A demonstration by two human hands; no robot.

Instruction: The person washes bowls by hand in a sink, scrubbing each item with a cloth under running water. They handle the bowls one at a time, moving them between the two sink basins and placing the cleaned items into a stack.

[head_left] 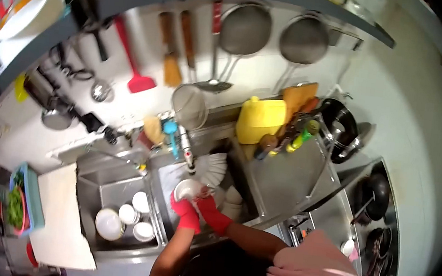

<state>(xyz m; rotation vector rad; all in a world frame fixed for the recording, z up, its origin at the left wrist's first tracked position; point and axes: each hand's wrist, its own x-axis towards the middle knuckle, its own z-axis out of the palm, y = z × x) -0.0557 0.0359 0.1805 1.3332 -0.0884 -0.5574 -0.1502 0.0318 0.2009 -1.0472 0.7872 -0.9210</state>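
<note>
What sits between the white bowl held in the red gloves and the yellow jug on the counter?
In the head view, a stack of white plates sits between the white bowl and the yellow jug.

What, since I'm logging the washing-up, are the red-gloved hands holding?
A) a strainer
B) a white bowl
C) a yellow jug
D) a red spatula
B: the left hand and right hand, both in red gloves, hold a white bowl over the right sink basin.

Bright, even kitchen light; heavy fisheye warp, dark blurred edges.
</note>
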